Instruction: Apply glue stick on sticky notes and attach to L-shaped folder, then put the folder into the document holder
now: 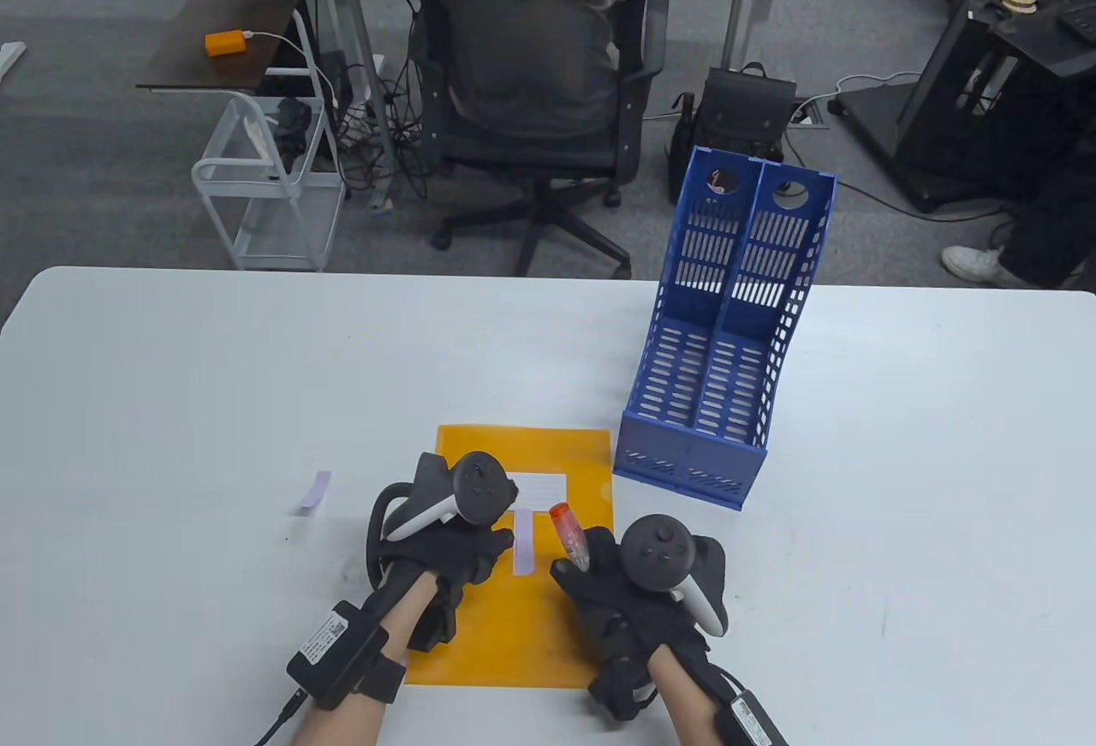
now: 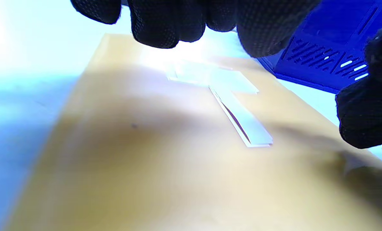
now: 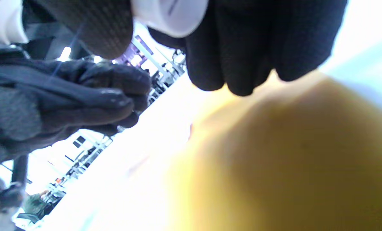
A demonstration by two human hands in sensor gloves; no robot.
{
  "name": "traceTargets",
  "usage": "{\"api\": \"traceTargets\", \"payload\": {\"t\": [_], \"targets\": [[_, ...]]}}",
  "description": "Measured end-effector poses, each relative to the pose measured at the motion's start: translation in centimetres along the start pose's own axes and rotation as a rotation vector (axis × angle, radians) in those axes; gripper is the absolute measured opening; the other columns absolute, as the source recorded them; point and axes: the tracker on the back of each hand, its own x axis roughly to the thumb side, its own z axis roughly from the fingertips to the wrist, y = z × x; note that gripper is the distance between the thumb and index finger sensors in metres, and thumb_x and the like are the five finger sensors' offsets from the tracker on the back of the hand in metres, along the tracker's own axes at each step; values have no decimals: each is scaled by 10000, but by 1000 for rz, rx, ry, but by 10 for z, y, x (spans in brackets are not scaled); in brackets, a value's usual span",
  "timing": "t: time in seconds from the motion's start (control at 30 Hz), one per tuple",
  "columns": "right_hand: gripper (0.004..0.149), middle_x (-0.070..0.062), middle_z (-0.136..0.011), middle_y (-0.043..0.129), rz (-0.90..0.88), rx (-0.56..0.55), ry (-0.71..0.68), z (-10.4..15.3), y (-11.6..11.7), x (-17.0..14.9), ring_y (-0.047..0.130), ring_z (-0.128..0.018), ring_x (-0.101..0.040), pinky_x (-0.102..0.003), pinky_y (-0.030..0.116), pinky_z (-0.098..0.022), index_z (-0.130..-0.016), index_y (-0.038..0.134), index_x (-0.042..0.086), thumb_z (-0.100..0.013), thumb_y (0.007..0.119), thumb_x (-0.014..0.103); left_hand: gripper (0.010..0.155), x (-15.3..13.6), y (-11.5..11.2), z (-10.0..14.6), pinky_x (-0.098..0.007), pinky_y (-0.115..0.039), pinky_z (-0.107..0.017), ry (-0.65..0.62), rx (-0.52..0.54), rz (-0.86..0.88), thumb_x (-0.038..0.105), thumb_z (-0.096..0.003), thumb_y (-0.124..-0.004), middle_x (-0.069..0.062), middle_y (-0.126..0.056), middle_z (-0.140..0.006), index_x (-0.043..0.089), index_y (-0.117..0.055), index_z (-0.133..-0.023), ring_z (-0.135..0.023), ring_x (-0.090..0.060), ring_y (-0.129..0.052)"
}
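Note:
An orange L-shaped folder (image 1: 548,455) lies flat on the white table (image 1: 171,403) near its front edge. A pale sticky-note strip (image 1: 523,540) lies on the folder, just below a white label (image 1: 541,486). In the left wrist view the strip (image 2: 242,120) lies flat under my curled fingers. My left hand (image 1: 462,549) hovers over the folder's left part, fingers curled, beside the strip; whether it touches the strip I cannot tell. My right hand (image 1: 599,575) grips a glue stick (image 1: 568,534), red cap pointing up. The blue document holder (image 1: 728,326) stands behind the folder, to its right.
Another lilac sticky note (image 1: 315,492) lies on the table left of the folder. Beyond the far table edge sit a black office chair (image 1: 535,86) with a person in it, a white wire cart (image 1: 265,181) and a black backpack (image 1: 741,108).

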Motion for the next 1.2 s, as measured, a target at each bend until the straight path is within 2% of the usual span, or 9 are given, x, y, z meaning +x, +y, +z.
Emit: {"api": "traceTargets", "payload": {"t": [0.07,0.13,0.23,0.47,0.57,0.7,0.87,1.07,1.2], "targets": [[566,-234,-808,879,14,-39,-19,2,-3,2,952,-641,-420,-561,807,-444,-903,687,59,-478,777,421,584,-5,9,11,-623,-555,-731,18,29,-52,420,-487,-793,-84,-648,-1103,243,-632,-1019,-964,-299,-727],[572,-205,-760,903,39,-80,-31,3,-5,4,978,-582,-368,-546,826,-421,-911,728,69,-466,804,421,470,-12,16,21,-621,-560,-731,45,53,-121,427,-485,-795,-58,-735,-1053,256,-750,-920,-953,-298,-751],[598,-158,-691,926,84,-133,-54,5,-8,8,993,-510,-312,-530,845,-388,-922,745,45,-456,822,412,435,-27,23,36,-628,-544,-738,105,90,-215,449,-481,-799,-51,-740,-1048,257,-783,-871,-969,-301,-730],[614,-138,-651,940,91,-126,-84,5,-6,10,1001,-468,-289,-520,852,-368,-912,739,10,-458,813,416,521,-76,25,59,-648,-476,-759,246,127,-349,501,-457,-814,-48,-641,-1103,276,-715,-917,-1037,-306,-618],[617,-134,-640,943,99,-122,-93,4,-5,11,1003,-456,-281,-516,856,-359,-911,739,6,-458,812,419,667,-99,21,65,-670,-390,-767,307,127,-373,510,-439,-845,-61,-496,-1157,318,-567,-1013,-1082,-322,-484],[622,-127,-625,947,99,-114,-104,4,-4,12,1004,-441,-275,-511,858,-349,-910,739,1,-457,811,421,760,-127,14,64,-670,-350,-769,427,117,-479,475,-435,-863,-45,-373,-1185,391,-428,-1053,-1099,-313,-404],[621,-126,-624,949,95,-100,-124,5,-1,14,1005,-441,-274,-510,858,-349,-911,739,3,-458,811,422,702,-152,1,53,-658,-415,-766,474,140,-463,437,-437,-863,-17,-515,-1152,381,-502,-1037,-1079,-288,-514],[622,-124,-622,950,93,-80,-139,5,2,16,1007,-438,-273,-509,860,-347,-908,742,3,-458,811,425,591,-159,-6,38,-645,-476,-762,501,191,-460,450,-444,-842,10,-682,-1072,357,-607,-978,-1031,-261,-653],[620,-124,-623,951,93,-64,-141,5,4,17,1007,-439,-274,-509,860,-348,-909,742,5,-459,810,425,475,-164,-4,36,-636,-546,-742,534,220,-443,471,-449,-812,25,-842,-962,334,-747,-900,-954,-295,-791]]}}
